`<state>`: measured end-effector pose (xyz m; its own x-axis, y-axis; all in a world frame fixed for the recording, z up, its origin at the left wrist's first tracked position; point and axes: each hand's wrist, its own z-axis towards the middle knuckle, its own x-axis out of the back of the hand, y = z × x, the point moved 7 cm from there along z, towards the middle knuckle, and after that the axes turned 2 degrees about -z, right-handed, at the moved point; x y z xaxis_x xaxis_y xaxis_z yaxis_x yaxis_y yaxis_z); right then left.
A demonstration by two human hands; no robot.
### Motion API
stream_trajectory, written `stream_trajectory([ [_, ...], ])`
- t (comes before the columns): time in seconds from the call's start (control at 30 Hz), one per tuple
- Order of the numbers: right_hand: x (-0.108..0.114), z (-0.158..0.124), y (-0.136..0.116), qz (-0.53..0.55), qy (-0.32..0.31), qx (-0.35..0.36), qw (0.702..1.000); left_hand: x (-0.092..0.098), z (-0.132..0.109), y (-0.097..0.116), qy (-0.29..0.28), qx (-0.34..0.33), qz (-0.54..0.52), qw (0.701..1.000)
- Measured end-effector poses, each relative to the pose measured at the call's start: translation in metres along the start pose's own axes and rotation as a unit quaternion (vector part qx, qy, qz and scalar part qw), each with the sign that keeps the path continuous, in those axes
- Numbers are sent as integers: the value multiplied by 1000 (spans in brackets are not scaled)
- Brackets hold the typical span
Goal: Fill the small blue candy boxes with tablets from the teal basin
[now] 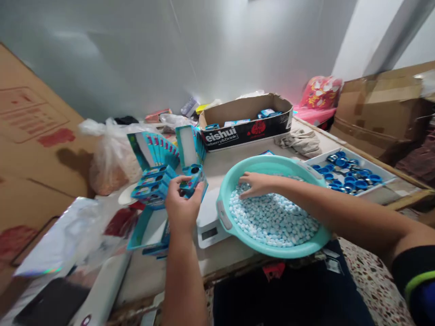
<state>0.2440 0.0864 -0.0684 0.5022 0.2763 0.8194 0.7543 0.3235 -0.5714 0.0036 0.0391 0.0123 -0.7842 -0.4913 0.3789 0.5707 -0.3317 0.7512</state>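
My left hand (183, 203) is wrapped round a small blue box (195, 179) with a dark round opening in its top. Several similar blue boxes (154, 183) stand just left of it. A turquoise basin (272, 251) holds many small pale blue and white pieces (275, 222). Over its left part, my right hand (254, 184) reaches in with fingers spread and touching the pieces; nothing shows held in it. Partly under the basin's left side is a white scale (209, 222) with a small display.
A white tray (380, 185) of blue and silver caps lies at the right. Behind are an open black-printed carton (248, 136), a grey cloth (301, 142) and fanned blue cartons (156, 149). Plastic bags (112, 154) and a large cardboard box (30, 136) stand at the left.
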Motion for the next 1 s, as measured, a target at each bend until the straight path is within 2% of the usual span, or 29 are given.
stream_trajectory([
  [0.13,-13,-6,-12,-41,-89,20,995,-12,-19,-44,-86,59,8,995],
  [0.2,-18,-9,-16,-52,-123,18,991,-20,-26,-55,-135,83,31,987],
  [0.27,-22,-12,-18,-38,-153,6,988,-21,-29,-55,-156,89,32,983],
  [0.37,-24,-15,-17,-19,-166,-21,986,-14,-30,-40,-122,53,-33,991],
  [0.47,-23,-14,-17,-39,-158,-28,986,-2,-31,-25,-39,-5,-100,994],
  [0.6,-21,-12,-20,-91,-142,-6,986,7,-32,-24,53,-14,-129,990],
  [0.77,-19,-14,-20,-95,-147,7,985,6,-30,-30,73,4,-147,986],
  [1.0,-10,-15,-22,-96,-115,6,989,8,-29,-28,81,-6,-128,988],
])
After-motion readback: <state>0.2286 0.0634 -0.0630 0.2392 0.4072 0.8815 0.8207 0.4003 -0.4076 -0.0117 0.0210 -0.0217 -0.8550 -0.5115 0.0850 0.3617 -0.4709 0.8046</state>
